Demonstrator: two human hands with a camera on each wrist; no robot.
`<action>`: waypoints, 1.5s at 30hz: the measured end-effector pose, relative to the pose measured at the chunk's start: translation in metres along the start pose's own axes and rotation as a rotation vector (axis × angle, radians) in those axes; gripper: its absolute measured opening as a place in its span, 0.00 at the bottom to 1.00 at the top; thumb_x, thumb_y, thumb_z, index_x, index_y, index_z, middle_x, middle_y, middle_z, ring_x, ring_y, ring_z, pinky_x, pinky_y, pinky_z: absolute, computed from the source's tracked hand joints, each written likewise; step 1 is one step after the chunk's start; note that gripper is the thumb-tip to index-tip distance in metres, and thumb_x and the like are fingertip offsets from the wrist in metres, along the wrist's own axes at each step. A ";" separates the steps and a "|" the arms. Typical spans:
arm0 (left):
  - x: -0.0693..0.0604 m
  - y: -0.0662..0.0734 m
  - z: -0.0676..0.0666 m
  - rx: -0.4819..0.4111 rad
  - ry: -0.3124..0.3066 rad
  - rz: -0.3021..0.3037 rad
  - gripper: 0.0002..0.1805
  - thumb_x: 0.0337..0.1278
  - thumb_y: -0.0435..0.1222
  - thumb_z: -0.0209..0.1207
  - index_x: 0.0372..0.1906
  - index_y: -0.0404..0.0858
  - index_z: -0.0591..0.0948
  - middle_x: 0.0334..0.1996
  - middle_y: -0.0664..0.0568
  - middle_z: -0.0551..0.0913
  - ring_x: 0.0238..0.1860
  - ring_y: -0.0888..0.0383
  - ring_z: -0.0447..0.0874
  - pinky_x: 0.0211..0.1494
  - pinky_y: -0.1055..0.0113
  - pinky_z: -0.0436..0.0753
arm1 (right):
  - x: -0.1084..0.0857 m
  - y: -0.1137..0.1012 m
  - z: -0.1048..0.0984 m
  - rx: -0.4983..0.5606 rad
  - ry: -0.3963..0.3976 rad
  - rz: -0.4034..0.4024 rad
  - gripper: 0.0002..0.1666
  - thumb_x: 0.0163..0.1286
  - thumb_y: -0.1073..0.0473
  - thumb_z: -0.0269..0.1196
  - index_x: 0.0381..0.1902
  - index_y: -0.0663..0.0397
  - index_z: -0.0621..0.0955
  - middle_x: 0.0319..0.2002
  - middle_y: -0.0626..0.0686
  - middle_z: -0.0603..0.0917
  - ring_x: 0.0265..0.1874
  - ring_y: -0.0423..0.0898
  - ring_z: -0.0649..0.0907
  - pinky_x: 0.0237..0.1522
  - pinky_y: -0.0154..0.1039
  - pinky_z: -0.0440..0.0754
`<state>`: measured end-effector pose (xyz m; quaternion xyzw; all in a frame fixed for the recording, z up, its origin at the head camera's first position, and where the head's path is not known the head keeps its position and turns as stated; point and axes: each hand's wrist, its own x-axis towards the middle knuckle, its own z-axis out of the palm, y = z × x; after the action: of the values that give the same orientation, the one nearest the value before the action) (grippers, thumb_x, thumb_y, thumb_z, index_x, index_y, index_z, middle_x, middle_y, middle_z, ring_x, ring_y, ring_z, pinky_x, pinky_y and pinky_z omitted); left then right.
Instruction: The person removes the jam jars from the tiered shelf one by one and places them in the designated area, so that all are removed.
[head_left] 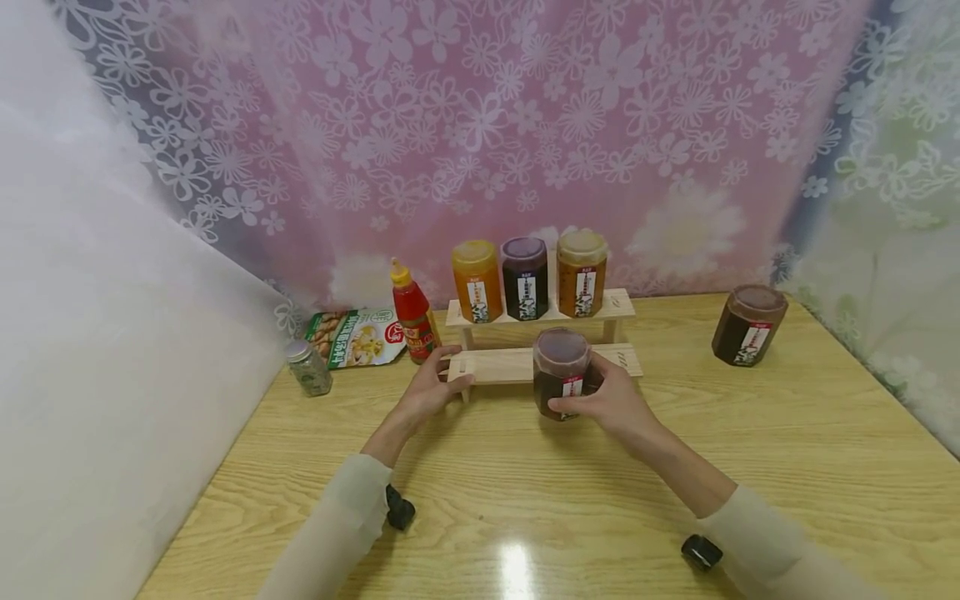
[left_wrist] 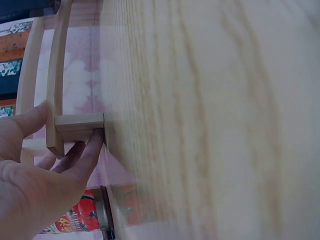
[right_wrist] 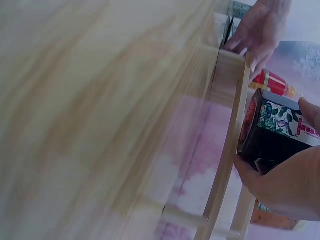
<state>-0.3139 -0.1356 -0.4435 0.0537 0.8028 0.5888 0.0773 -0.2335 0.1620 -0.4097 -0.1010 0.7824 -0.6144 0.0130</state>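
Note:
My right hand (head_left: 618,400) grips a dark jar (head_left: 551,392) with a purplish lid, at the front edge of the lower step of a small wooden rack (head_left: 495,365). In the right wrist view, thumb and fingers of the right hand (right_wrist: 285,185) lie on either side of the dark jar (right_wrist: 280,130), close to the rack's board (right_wrist: 227,155). My left hand (head_left: 427,390) holds the rack's left end; in the left wrist view the left hand (left_wrist: 40,175) has its thumb on the board and fingertips at the leg (left_wrist: 80,122).
On the upper step stand an orange jar (head_left: 477,283), a dark jar (head_left: 525,279) and an amber jar (head_left: 581,275). Left of the rack are a red sauce bottle (head_left: 414,317), a green food packet (head_left: 360,337) and a small shaker (head_left: 309,371). Another dark jar (head_left: 748,327) stands far right.

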 end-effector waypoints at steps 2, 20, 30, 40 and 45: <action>0.000 0.000 0.000 0.002 -0.001 0.000 0.35 0.69 0.35 0.67 0.77 0.43 0.66 0.69 0.37 0.72 0.63 0.41 0.77 0.60 0.52 0.80 | -0.003 -0.001 -0.008 -0.014 0.011 0.013 0.50 0.62 0.59 0.78 0.77 0.58 0.67 0.67 0.63 0.78 0.64 0.57 0.79 0.60 0.43 0.79; 0.000 0.000 0.000 -0.003 -0.018 0.012 0.35 0.71 0.36 0.65 0.77 0.41 0.66 0.69 0.34 0.71 0.62 0.40 0.75 0.61 0.48 0.78 | -0.010 0.007 -0.083 -0.091 0.133 0.068 0.52 0.67 0.55 0.75 0.81 0.60 0.60 0.72 0.65 0.71 0.61 0.38 0.76 0.52 0.27 0.78; -0.001 0.001 -0.001 -0.004 -0.010 0.008 0.34 0.71 0.35 0.65 0.77 0.42 0.66 0.68 0.34 0.72 0.61 0.41 0.76 0.60 0.50 0.78 | 0.001 0.012 -0.122 -0.079 0.240 0.158 0.61 0.68 0.52 0.74 0.85 0.56 0.48 0.83 0.66 0.46 0.80 0.69 0.42 0.72 0.72 0.54; 0.000 -0.001 -0.001 -0.012 -0.021 0.013 0.34 0.71 0.36 0.65 0.77 0.42 0.66 0.68 0.35 0.72 0.61 0.42 0.77 0.59 0.51 0.79 | 0.017 0.032 -0.144 -0.183 0.358 0.182 0.54 0.70 0.52 0.72 0.82 0.62 0.55 0.69 0.69 0.68 0.69 0.66 0.67 0.62 0.61 0.72; 0.000 -0.001 -0.001 0.007 -0.012 0.012 0.34 0.71 0.36 0.65 0.76 0.43 0.66 0.69 0.35 0.72 0.62 0.42 0.77 0.59 0.52 0.80 | 0.024 0.042 -0.150 -0.189 0.370 0.216 0.59 0.71 0.55 0.71 0.83 0.64 0.47 0.80 0.72 0.52 0.78 0.72 0.54 0.70 0.68 0.63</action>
<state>-0.3145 -0.1373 -0.4441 0.0624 0.8041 0.5860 0.0786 -0.2848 0.3111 -0.4107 0.0968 0.8318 -0.5415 -0.0744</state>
